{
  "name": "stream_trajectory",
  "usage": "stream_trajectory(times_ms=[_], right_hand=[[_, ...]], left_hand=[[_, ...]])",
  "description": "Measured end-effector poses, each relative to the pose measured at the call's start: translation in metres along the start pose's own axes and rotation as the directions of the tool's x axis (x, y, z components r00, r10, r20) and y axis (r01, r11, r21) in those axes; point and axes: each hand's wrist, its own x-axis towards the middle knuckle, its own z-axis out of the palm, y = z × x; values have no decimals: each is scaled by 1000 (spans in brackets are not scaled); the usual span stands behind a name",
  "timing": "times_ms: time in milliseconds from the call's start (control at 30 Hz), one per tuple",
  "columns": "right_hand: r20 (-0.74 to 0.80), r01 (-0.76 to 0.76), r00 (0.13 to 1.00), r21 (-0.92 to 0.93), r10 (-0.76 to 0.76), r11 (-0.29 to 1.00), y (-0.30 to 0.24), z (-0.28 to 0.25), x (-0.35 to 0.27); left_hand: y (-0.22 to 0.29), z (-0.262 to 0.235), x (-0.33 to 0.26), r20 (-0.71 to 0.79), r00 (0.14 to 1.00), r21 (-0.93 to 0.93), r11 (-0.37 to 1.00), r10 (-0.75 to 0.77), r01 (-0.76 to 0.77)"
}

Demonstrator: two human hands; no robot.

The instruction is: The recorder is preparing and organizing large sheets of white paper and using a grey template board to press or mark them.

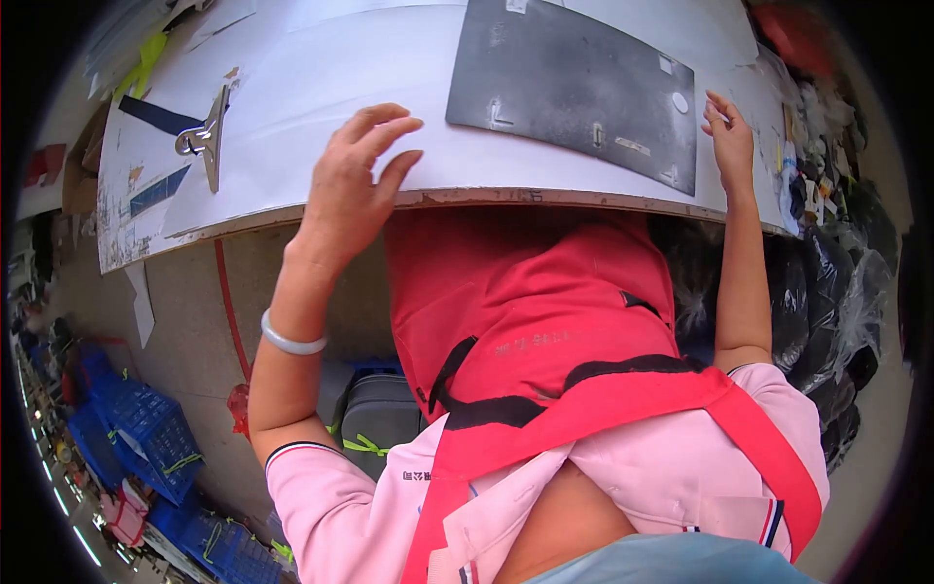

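A dark grey flat panel (569, 92) with scuffed white marks and small slots lies on the white-covered table (321, 68). Left of it, my left hand (358, 180) hovers over the table's near edge, thumb and fingers apart and nothing in them. Beside the panel's right edge is my right hand (730, 141), its fingers loosely bent and slightly apart, with no object visible in it. Whether its fingertips touch the panel, I cannot tell. A large metal bulldog clip (206, 141) sits at the table's left, next to a dark strip (156, 115).
Blue plastic crates (146, 433) stand on the floor at the lower left. A grey padded seat (379, 414) is beside me. Black and clear plastic bags (827, 292) crowd the right side. A red apron (525, 302) covers my front, below the table edge.
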Motion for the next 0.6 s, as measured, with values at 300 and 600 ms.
stream_trajectory(times_ms=[300, 600], right_hand=[[183, -279, 959, 451, 218, 848, 26, -17, -16], [424, -473, 861, 469, 280, 746, 21, -11, 17]], left_hand=[[46, 118, 30, 152, 980, 283, 944, 127, -167], [49, 114, 22, 159, 983, 209, 970, 96, -128]])
